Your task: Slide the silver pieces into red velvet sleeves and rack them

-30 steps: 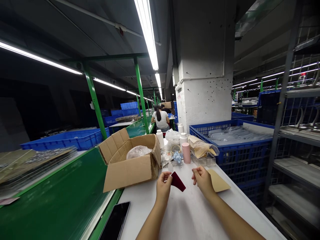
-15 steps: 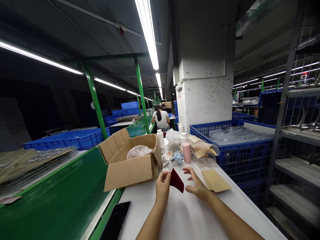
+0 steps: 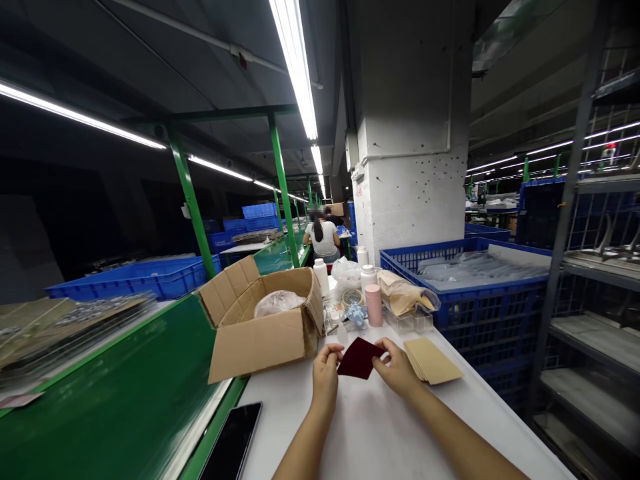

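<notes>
A flat, dark red piece that looks like velvet cloth (image 3: pixel 360 359) is held up over the white table, spread between my two hands. On its left edge, the thumb and fingers of my left hand (image 3: pixel 327 373) are closed. My right hand (image 3: pixel 397 370) pinches the opposite edge between thumb and fingers. A stack of tan paper envelopes or sheets (image 3: pixel 434 361) lies just beyond my right hand. Left of my left hand stands an open cardboard box (image 3: pixel 260 340) with a clear plastic bag (image 3: pixel 278 303) inside.
A pink bottle (image 3: pixel 373 305), a white bottle (image 3: pixel 369 277) and a crumpled blue item (image 3: pixel 357 313) stand behind my hands. A phone (image 3: pixel 230 443) lies near the left edge, beside the green conveyor belt (image 3: pixel 125 393). Blue crates (image 3: pixel 480 313) stand right. A person (image 3: pixel 323 237) sits farther ahead.
My right hand has moved left and closed on the cloth's right edge. The cloth has turned from hanging at a slant to lying spread between both hands.
</notes>
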A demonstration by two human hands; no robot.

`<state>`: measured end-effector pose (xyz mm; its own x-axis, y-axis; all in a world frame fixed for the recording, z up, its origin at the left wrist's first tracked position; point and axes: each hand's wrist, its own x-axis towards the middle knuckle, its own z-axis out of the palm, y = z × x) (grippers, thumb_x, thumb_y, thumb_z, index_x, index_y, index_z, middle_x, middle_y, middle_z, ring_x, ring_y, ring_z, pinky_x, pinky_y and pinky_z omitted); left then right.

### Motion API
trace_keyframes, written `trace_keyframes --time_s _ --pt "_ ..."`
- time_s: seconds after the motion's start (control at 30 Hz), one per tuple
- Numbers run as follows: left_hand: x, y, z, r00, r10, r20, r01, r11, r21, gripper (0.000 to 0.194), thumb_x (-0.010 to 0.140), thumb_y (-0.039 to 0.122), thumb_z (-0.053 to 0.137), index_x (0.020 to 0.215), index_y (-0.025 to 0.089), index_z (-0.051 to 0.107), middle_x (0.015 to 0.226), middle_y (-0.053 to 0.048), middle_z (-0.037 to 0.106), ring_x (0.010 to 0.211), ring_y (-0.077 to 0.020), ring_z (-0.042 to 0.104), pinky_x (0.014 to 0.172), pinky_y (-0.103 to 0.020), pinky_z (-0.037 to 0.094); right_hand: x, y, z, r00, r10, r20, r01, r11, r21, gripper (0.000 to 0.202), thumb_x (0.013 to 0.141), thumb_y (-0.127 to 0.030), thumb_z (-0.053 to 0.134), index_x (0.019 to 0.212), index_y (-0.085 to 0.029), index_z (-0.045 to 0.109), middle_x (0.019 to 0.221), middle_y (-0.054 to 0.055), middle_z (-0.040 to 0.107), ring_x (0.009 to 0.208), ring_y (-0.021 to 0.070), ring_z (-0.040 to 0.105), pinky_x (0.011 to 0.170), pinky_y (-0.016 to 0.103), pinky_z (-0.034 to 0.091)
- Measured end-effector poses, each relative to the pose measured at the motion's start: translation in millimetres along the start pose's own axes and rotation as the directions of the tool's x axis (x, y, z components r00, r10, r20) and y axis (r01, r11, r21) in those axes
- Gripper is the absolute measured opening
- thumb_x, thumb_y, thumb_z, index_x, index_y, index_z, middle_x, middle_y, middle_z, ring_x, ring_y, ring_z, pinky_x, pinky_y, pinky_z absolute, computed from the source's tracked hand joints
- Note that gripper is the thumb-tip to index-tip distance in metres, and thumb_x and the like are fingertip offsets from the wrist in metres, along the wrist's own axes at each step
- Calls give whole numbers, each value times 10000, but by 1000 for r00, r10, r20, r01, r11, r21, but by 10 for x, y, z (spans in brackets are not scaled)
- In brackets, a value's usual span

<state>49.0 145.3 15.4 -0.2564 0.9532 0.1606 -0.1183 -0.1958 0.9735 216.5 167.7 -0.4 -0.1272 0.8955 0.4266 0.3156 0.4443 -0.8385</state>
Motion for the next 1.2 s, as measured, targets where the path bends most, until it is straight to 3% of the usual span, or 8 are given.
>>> trace_keyframes --time_s 0.43,1.03,1.2 --pt "3 -13 -8 1000 7 16 -7 1000 -13 192 609 205 462 770 131 534 633 27 477 584 -57 430 574 -157 342 -3 31 17 999 41 23 -42 999 24 180 652 -205 528 827 -196 484 876 29 613 827 179 571 634 254 409" --pt "-10 14 7 1000 0 17 1 999 -51 176 604 197 489 757 127 542 629 21 495 570 -58 446 551 -151 349 -2 30 9 999 2 41 -4 999 32 153 639 -182 530 792 -188 520 824 25 594 812 179 561 619 238 407" --pt "-5 8 2 1000 0 17 1 999 -47 187 600 198 484 762 127 545 626 22 495 569 -55 443 556 -152 348 19 60 28 992 115 60 -123 981 150 132 656 -226 542 775 -172 522 789 3 594 478 76 452 464 201 333"
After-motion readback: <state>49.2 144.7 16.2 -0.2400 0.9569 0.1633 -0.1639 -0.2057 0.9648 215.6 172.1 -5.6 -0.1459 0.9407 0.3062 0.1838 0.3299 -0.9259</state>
